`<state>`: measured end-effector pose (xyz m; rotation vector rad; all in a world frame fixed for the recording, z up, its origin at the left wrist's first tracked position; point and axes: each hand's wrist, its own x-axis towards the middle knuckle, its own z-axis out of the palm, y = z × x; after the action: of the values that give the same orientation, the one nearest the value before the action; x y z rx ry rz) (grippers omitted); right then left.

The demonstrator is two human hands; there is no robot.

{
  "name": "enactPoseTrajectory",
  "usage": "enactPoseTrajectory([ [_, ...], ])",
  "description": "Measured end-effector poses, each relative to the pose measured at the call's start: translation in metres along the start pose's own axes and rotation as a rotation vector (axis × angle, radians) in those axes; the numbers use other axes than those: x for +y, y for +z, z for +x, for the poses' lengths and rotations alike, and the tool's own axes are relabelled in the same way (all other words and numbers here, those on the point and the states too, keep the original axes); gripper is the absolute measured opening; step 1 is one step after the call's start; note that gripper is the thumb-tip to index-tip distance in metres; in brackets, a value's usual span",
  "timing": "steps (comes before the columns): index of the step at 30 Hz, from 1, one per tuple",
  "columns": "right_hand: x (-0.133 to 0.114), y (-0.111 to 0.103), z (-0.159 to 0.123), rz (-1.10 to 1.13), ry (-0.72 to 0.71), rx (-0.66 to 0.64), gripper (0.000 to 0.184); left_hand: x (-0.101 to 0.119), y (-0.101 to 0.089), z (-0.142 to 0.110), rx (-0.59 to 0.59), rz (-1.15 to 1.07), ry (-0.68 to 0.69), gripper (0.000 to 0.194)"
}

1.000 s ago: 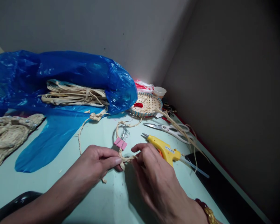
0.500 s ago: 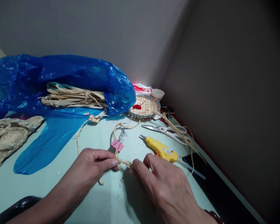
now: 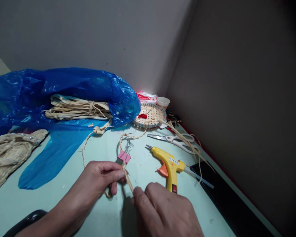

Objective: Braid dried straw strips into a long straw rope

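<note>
A pale braided fibre cord (image 3: pixel 124 167) runs down from a pink binder clip (image 3: pixel 124 157), which grips it on the tabletop. Just below the clip, my left hand (image 3: pixel 105 176) pinches the braid between thumb and fingers. A fibre strand (image 3: pixel 129 184) stretches from there toward me, its lower part held in the closed fingers of my right hand (image 3: pixel 160 210). The finished part of the cord loops behind the clip toward the basket. My right hand hides the end of the strand.
A yellow glue gun (image 3: pixel 166 158) and white-handled scissors (image 3: pixel 172 138) lie to the right, near a black flat object (image 3: pixel 219 197). Behind are a woven basket (image 3: pixel 153 115), a white cup (image 3: pixel 163 101) and a blue plastic bag (image 3: pixel 84 80) with a fibre bundle (image 3: pixel 81 108). A woven piece (image 3: pixel 12 151) lies left.
My right hand has moved down toward me, drawing the strand from sideways to a downward slant. The glue gun's trigger and handle now show. My left hand stays at the braid.
</note>
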<state>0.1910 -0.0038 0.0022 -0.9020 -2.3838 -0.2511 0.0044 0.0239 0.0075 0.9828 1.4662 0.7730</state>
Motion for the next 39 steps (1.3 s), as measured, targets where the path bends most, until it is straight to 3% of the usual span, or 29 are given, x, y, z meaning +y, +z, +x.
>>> enactPoseTrajectory([
  [3,0.012,-0.005,0.007,-0.021,-0.026,0.04,0.018,0.001,-0.001,0.0,-0.009,0.015,-0.003,0.021],
  [9,0.027,-0.004,0.019,0.001,0.072,0.073,0.022,0.0,-0.001,0.0,-0.013,0.031,-0.026,0.022],
  [16,0.01,0.001,0.019,0.164,0.007,0.253,0.019,0.002,0.001,0.001,0.004,-0.012,-0.051,0.017],
  [23,0.007,0.007,0.017,0.202,-0.08,0.038,0.019,-0.001,0.0,0.001,-0.018,-0.042,-0.051,0.018],
  [33,0.021,-0.015,0.02,0.182,0.024,-0.215,0.02,-0.002,-0.002,0.001,-0.019,-0.049,-0.085,0.018],
  [36,0.022,-0.017,0.021,0.194,-0.019,-0.213,0.021,-0.002,-0.001,0.0,-0.007,-0.063,-0.115,0.018],
  [39,0.017,-0.009,0.019,0.234,-0.081,-0.128,0.026,-0.002,-0.001,-0.001,-0.026,-0.082,-0.127,0.021],
])
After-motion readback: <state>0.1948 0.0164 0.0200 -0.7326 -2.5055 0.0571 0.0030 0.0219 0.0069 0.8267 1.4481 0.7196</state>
